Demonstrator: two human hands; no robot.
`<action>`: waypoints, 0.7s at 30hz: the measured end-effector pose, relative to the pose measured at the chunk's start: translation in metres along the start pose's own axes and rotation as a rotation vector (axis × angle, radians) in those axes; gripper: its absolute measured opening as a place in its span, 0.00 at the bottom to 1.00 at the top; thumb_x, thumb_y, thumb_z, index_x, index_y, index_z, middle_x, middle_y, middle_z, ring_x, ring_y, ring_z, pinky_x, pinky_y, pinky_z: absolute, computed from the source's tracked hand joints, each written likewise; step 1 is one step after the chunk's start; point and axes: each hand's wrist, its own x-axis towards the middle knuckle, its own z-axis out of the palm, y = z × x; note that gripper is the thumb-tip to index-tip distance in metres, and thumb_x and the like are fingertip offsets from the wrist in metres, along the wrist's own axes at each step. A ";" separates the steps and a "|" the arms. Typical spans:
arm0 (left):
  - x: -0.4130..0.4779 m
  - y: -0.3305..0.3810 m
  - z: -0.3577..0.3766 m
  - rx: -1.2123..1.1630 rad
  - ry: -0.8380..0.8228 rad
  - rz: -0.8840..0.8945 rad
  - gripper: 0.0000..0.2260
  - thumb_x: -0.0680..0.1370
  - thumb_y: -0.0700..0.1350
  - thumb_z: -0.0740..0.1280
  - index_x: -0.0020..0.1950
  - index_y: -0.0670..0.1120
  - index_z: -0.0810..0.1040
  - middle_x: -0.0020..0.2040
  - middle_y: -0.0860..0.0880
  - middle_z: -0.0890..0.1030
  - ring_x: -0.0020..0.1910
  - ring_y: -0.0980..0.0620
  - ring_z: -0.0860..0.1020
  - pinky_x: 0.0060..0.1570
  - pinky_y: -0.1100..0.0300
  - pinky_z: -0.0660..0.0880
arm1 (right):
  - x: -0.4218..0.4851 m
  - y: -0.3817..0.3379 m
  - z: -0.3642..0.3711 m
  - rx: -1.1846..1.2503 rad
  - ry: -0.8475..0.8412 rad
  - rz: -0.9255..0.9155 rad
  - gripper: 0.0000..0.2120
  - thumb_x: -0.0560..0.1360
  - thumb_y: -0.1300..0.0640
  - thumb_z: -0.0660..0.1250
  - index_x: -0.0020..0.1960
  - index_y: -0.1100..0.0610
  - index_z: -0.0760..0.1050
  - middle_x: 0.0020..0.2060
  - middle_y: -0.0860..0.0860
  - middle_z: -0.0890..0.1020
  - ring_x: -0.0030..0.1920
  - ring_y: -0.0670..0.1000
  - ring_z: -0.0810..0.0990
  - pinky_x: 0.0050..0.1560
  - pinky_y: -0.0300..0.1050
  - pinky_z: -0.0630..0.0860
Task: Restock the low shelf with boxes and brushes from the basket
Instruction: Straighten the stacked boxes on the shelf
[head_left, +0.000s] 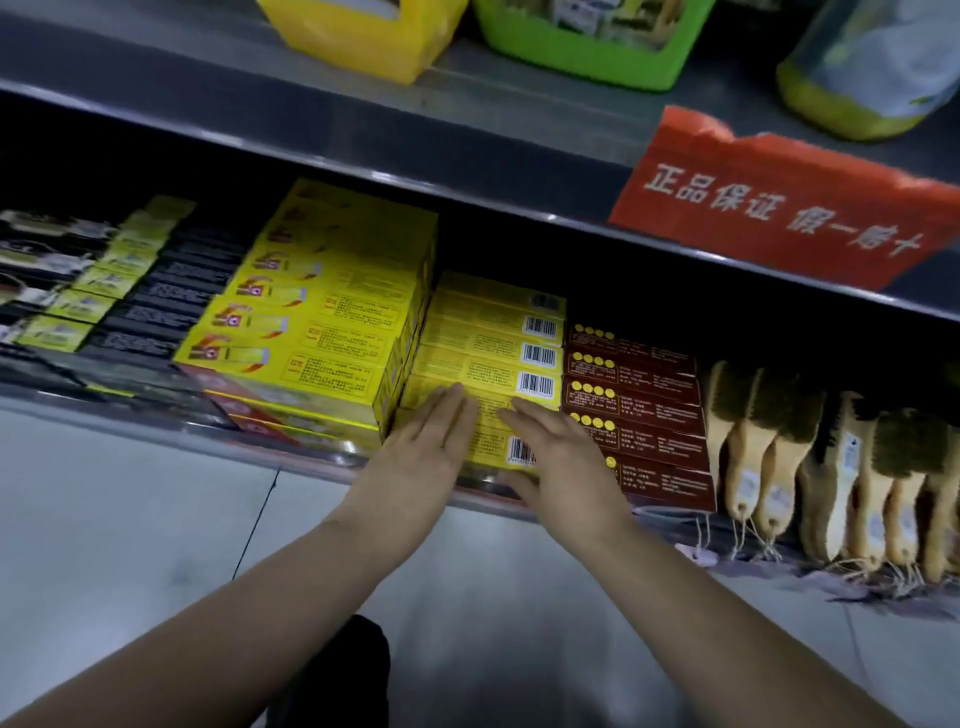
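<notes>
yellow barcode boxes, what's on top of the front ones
The left hand and right hand lie flat on the front yellow boxes, hiding most of their print; part of one barcode shows between them.

Yellow barcoded boxes (488, 358), dark red boxes (639, 415), tan brushes (831, 467), red sign (779, 208)

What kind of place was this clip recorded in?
Most likely a shop aisle: metal shelves, rows of barcoded yellow boxes, tagged wooden brushes and a red sign hung on the shelf edge.
</notes>
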 end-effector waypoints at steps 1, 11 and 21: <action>0.002 0.000 0.002 0.005 -0.012 0.000 0.35 0.48 0.29 0.78 0.55 0.32 0.79 0.55 0.34 0.80 0.51 0.39 0.81 0.43 0.50 0.80 | 0.000 0.001 0.000 -0.001 -0.001 -0.009 0.29 0.75 0.51 0.67 0.74 0.49 0.61 0.74 0.46 0.62 0.72 0.47 0.59 0.70 0.35 0.48; 0.003 -0.003 0.013 -0.046 -0.116 -0.044 0.34 0.71 0.31 0.63 0.75 0.34 0.54 0.74 0.35 0.57 0.73 0.38 0.59 0.69 0.49 0.65 | 0.110 0.019 -0.033 -0.031 -0.069 0.112 0.30 0.76 0.41 0.61 0.74 0.47 0.58 0.76 0.51 0.56 0.74 0.59 0.57 0.72 0.55 0.59; 0.001 -0.006 0.017 -0.064 0.047 0.024 0.27 0.66 0.35 0.48 0.59 0.33 0.78 0.58 0.35 0.79 0.56 0.37 0.79 0.45 0.48 0.80 | 0.149 0.028 -0.005 -0.159 -0.165 0.203 0.33 0.74 0.31 0.52 0.75 0.40 0.50 0.77 0.48 0.50 0.75 0.63 0.46 0.72 0.61 0.49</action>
